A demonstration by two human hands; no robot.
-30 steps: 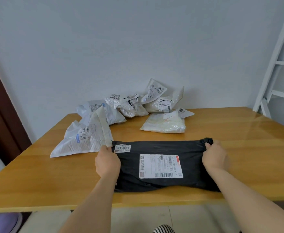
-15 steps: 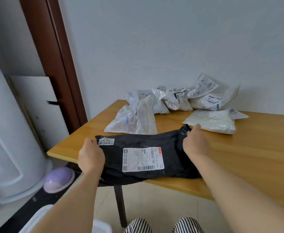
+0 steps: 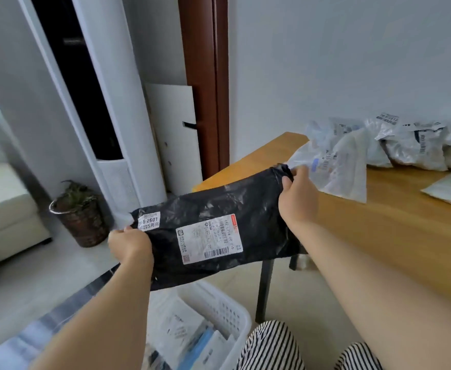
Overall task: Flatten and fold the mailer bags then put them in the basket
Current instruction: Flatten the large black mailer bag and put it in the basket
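Note:
A folded black mailer bag (image 3: 248,209) with a white shipping label hangs in the air past the table's left end, tilted with its right end higher. My left hand (image 3: 130,245) grips its lower left end and my right hand (image 3: 297,198) grips its upper right end. Below it on the floor stands a white plastic basket (image 3: 227,313) holding several flat white and blue mailers. Several crumpled white mailer bags (image 3: 336,166) lie on the wooden table (image 3: 395,225) at the right.
A tall white floor-standing unit (image 3: 106,124) and a leaning white board (image 3: 176,129) stand left of the table by a brown door frame. A wicker pot with a plant (image 3: 78,217) sits on the floor. My striped trouser knees (image 3: 275,345) are beside the basket.
Both hands lifted the black mailer off the table and carried it left, out over the basket. My view swung left and down, bringing the basket and the floor into sight.

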